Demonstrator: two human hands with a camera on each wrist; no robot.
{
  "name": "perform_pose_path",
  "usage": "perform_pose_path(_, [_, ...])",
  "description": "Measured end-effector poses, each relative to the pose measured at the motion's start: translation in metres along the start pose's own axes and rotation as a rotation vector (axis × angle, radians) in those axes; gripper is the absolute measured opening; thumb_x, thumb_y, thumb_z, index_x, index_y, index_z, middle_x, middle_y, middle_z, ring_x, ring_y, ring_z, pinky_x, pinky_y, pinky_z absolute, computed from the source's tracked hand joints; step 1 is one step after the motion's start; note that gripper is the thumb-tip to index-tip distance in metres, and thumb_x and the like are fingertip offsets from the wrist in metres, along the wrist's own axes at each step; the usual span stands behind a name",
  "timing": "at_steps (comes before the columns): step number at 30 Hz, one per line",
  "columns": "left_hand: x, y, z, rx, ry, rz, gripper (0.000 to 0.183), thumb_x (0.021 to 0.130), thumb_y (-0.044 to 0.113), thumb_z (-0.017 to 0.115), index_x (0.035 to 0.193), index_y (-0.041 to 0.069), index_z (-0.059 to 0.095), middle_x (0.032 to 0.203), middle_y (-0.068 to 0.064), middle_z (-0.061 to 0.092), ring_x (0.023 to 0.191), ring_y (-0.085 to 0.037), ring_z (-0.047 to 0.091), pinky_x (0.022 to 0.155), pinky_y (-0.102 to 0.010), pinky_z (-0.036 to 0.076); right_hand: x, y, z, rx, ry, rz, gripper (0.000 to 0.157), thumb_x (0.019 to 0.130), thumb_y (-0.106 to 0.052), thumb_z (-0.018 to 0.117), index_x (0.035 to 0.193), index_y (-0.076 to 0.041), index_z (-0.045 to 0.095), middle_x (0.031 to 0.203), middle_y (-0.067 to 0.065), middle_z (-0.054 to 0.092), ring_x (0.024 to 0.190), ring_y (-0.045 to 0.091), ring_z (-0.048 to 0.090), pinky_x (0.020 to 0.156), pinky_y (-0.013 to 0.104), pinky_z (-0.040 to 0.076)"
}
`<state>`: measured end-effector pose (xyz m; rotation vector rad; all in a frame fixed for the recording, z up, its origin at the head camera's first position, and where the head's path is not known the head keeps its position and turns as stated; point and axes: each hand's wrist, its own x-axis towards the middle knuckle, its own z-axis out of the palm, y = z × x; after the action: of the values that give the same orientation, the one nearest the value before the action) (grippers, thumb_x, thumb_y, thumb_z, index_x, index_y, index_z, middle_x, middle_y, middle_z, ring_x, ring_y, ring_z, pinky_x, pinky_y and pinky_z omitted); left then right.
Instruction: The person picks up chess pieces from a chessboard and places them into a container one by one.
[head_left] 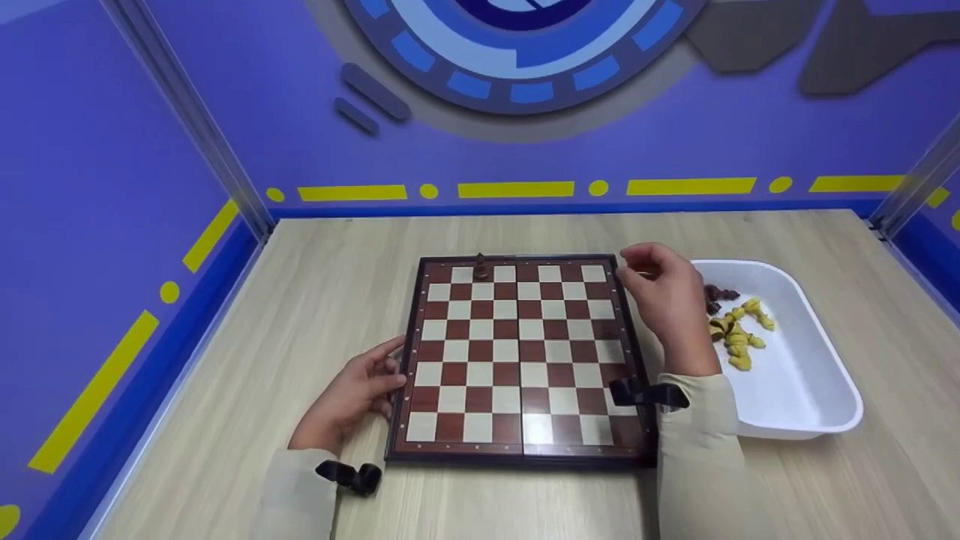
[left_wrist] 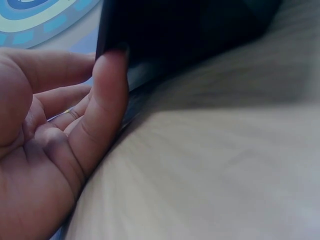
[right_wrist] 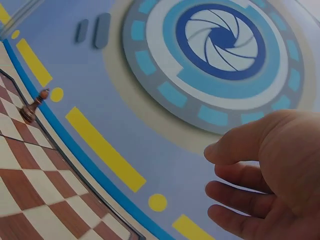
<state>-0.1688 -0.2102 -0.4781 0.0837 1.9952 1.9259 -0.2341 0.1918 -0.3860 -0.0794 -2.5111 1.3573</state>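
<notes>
A chessboard (head_left: 517, 360) with dark red and cream squares lies on the table. One brown chess piece, which looks like a bishop (head_left: 481, 270), stands upright in its far row, left of the fold; the right wrist view shows the same bishop (right_wrist: 33, 108). Against the board's left edge rests my left hand (head_left: 351, 394), with thumb and forefinger touching the dark side (left_wrist: 165, 35). My right hand (head_left: 667, 304) hovers by the far right corner, between board and tray. Its fingers are loosely bent, and nothing shows between them in the right wrist view.
To the right stands a white tray (head_left: 795, 397), holding several yellow chess pieces (head_left: 739, 337) and a few dark brown pieces (head_left: 721, 294). My right forearm passes over the board's right edge. Blue printed panels (head_left: 517, 157) wall the table at the back and sides.
</notes>
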Motion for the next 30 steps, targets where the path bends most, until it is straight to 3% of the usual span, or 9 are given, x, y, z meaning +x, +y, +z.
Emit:
perform_pose_path(8, [0.003,-0.003,-0.001,-0.018,0.005,0.000,0.067,0.084,0.003,0.061,0.142,0.017,0.030,0.095,-0.003,0.044,0.059,-0.010,0.051,0.045,-0.029,0.052,0.003,-0.009,0.017,-0.005,-0.046,-0.096,0.023,0.084,-0.021,0.064,0.106,-0.015,0.063,0.100,0.007,0.064,0.090,0.017,0.058,0.075,0.029,0.049])
perform_pose_path(18, [0.003,-0.004,-0.001,-0.046,0.025,0.000,0.065,0.083,0.001,0.061,0.139,0.021,0.034,0.092,-0.004,0.047,0.058,-0.012,0.050,0.043,-0.030,0.051,0.008,-0.021,0.035,-0.019,-0.064,-0.144,0.025,0.082,-0.023,0.065,0.106,-0.017,0.063,0.100,0.004,0.063,0.087,0.016,0.056,0.075,0.031,0.048])
perform_pose_path(25, [0.003,-0.005,-0.002,-0.066,0.012,-0.018,0.066,0.084,0.001,0.059,0.140,0.019,0.032,0.092,-0.006,0.047,0.060,-0.012,0.050,0.043,-0.029,0.050,0.012,-0.026,0.052,0.003,-0.129,-0.189,0.023,0.083,-0.022,0.065,0.105,-0.017,0.062,0.099,0.005,0.063,0.089,0.018,0.059,0.077,0.033,0.051])
perform_pose_path(30, [0.001,0.003,-0.001,-0.076,-0.002,-0.030,0.066,0.084,-0.002,0.057,0.142,0.016,0.029,0.092,-0.005,0.046,0.060,-0.013,0.048,0.044,-0.030,0.051,0.016,-0.027,0.066,0.010,-0.147,-0.200,0.024,0.082,-0.020,0.066,0.105,-0.016,0.062,0.101,0.005,0.063,0.091,0.019,0.059,0.079,0.034,0.052])
